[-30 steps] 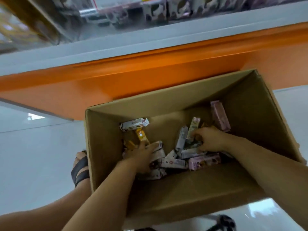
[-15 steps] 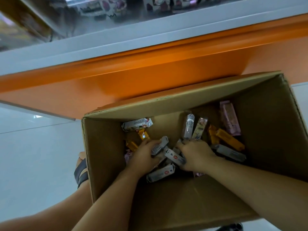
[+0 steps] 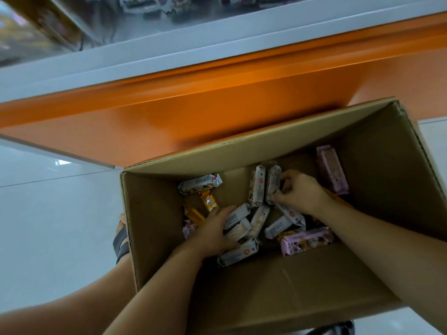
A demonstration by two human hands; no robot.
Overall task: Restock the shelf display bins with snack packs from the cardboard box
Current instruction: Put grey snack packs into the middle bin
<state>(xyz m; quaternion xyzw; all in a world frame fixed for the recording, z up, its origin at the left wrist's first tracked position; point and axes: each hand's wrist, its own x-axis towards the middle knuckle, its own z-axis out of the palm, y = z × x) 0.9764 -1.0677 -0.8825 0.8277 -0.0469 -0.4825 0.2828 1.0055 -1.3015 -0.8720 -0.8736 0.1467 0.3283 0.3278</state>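
An open cardboard box (image 3: 154,238) stands on the floor with several snack packs loose in its bottom: white, orange and pink ones. My left hand (image 3: 215,232) reaches in and grips white snack packs (image 3: 235,222) near the middle. My right hand (image 3: 300,193) is farther back and pinches an upright white pack (image 3: 273,181), with another white pack (image 3: 257,187) standing beside it. A pink pack (image 3: 331,169) leans on the far right wall, and a second pink pack (image 3: 306,240) lies by the near wall.
The orange shelf base (image 3: 217,102) with a white ledge (image 3: 169,52) rises just behind the box; display bins with packs (image 3: 150,3) show blurred at the top. White tiled floor (image 3: 55,213) lies to the left. My sandalled foot (image 3: 121,240) stands by the box's left wall.
My right hand moved from the middle pile back and right to the upright white packs. My left hand shifted slightly over the white packs. The camera tilted, so the box sits lower right.
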